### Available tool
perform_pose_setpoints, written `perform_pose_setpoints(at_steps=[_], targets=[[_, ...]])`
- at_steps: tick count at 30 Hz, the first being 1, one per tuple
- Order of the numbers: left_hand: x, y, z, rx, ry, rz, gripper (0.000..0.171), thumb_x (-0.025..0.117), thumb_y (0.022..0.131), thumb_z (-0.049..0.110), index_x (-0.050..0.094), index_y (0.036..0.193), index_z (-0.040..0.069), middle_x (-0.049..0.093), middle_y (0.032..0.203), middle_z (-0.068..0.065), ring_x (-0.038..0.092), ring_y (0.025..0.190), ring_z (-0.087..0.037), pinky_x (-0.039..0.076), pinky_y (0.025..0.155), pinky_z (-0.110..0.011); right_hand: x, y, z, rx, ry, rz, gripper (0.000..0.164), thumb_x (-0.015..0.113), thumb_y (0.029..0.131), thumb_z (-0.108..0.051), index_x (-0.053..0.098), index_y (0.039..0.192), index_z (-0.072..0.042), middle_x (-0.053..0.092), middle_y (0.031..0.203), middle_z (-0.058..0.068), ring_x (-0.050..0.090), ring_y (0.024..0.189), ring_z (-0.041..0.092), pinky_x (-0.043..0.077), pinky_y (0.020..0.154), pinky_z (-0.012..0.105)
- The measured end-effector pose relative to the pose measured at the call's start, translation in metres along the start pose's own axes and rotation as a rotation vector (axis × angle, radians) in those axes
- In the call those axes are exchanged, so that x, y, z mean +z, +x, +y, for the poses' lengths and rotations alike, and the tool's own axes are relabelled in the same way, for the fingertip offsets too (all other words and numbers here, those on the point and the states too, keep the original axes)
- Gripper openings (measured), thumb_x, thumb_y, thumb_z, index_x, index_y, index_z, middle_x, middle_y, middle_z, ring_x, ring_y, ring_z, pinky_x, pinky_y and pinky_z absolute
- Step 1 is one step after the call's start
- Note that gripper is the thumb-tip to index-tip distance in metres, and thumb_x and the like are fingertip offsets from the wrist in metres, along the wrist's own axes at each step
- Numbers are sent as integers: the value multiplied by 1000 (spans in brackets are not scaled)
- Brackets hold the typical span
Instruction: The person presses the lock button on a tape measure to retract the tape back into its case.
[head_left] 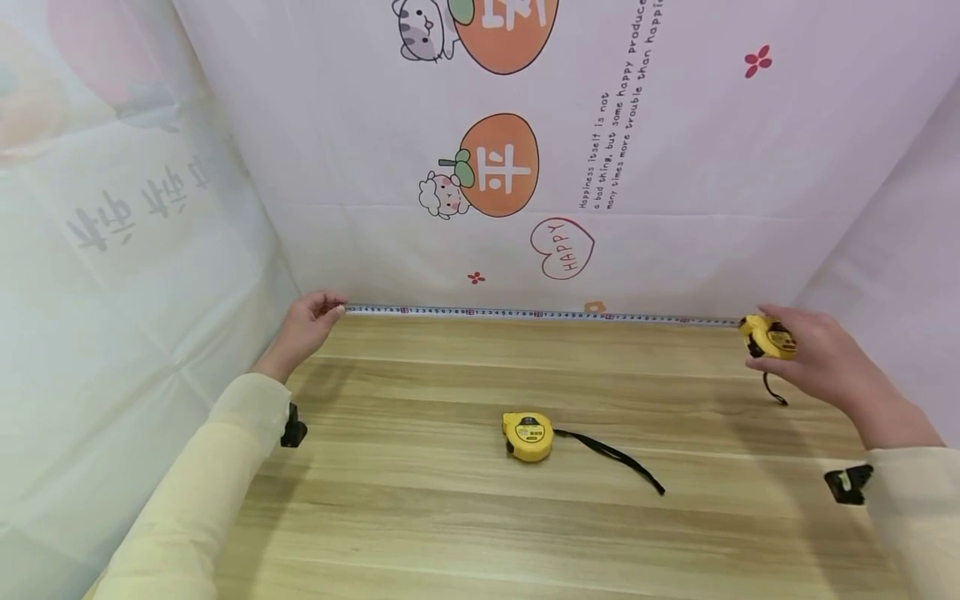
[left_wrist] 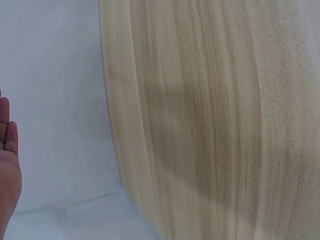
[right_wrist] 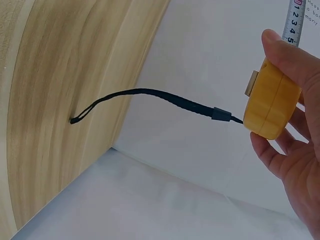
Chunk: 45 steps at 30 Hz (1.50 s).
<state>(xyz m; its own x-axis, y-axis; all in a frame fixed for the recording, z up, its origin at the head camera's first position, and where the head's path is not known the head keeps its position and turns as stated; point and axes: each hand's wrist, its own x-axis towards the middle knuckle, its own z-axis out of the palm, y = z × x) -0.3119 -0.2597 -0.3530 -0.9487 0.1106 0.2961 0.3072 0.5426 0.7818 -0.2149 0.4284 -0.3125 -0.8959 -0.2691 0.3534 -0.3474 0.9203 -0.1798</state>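
Note:
A tape measure's white blade (head_left: 502, 314) stretches across the table's back edge, along the foot of the back sheet. My left hand (head_left: 303, 329) pinches the blade's free end near the left corner; in the left wrist view only part of that hand (left_wrist: 7, 165) shows, without the tape. At the right, my right hand (head_left: 832, 358) grips the yellow tape measure case (head_left: 772, 337) the blade comes out of. The right wrist view shows thumb and fingers around this case (right_wrist: 272, 102), its black strap (right_wrist: 170, 97) hanging loose. Fingers partly hide the case.
A second yellow tape measure (head_left: 528, 437) lies on the wooden table (head_left: 420, 517), with its black strap (head_left: 611, 454) trailing right. Printed white sheets (head_left: 675, 150) stand along the back and both sides. Each wrist carries a small black mount (head_left: 294, 427).

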Motion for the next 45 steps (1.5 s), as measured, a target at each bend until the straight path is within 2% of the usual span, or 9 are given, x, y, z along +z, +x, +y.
perform_pose_setpoints(at_steps=[4, 11, 19, 31, 35, 39, 40, 45], targets=[[1, 2, -3, -6, -7, -6, 32, 49, 104, 18, 56, 124, -5, 56, 117, -20, 50, 106, -26, 42, 88, -37, 1, 1, 0, -15, 4, 26, 77, 87, 72, -13, 45, 129, 18, 52, 115, 38, 51, 95, 48, 43, 73, 57], [1, 2, -5, 4, -4, -8, 31, 49, 103, 18, 57, 123, -5, 57, 116, -21, 51, 106, -26, 43, 88, -36, 1, 1, -1, -9, 9, 33, 70, 88, 70, -15, 52, 122, 14, 55, 110, 33, 50, 94, 46, 42, 72, 56], [2, -3, -3, -6, 3, -13, 32, 50, 103, 23, 58, 122, -2, 58, 114, -17, 53, 104, -24, 45, 87, -36, 3, -2, -1, -12, 8, 2, 71, 88, 71, -19, 52, 123, 12, 54, 112, 31, 53, 92, 43, 45, 71, 55], [2, -4, -2, -5, -10, -15, 30, 51, 103, 20, 58, 121, -3, 58, 114, -17, 53, 105, -28, 45, 85, -31, 4, -6, -2, 27, 44, 6, 72, 89, 70, -23, 53, 123, 11, 53, 111, 26, 53, 90, 39, 46, 69, 55], [1, -5, 2, -13, -19, -29, 29, 50, 103, 19, 57, 121, -3, 58, 116, -18, 52, 107, -27, 44, 89, -35, 3, -6, -2, 38, 56, 5, 73, 88, 72, -25, 52, 124, 11, 52, 112, 27, 53, 91, 39, 46, 70, 55], [1, -6, 3, -16, -29, -35, 32, 50, 103, 20, 55, 123, -5, 57, 118, -20, 52, 110, -32, 43, 92, -40, 2, -6, -1, 67, 83, -1, 74, 87, 73, -27, 51, 126, 10, 51, 116, 28, 51, 95, 42, 44, 72, 58], [2, -5, -1, -9, -26, -32, 33, 50, 103, 22, 55, 123, -4, 57, 117, -20, 52, 110, -32, 43, 91, -39, 2, -6, -1, 76, 91, -5, 74, 87, 73, -27, 51, 126, 10, 50, 117, 29, 51, 95, 42, 43, 73, 59], [3, -4, -2, -3, -35, -21, 32, 49, 104, 22, 55, 122, -3, 57, 116, -18, 52, 110, -33, 44, 88, -33, 0, -7, -2, 97, 112, -10, 73, 87, 74, -28, 51, 127, 8, 49, 119, 29, 49, 97, 43, 41, 74, 59]])
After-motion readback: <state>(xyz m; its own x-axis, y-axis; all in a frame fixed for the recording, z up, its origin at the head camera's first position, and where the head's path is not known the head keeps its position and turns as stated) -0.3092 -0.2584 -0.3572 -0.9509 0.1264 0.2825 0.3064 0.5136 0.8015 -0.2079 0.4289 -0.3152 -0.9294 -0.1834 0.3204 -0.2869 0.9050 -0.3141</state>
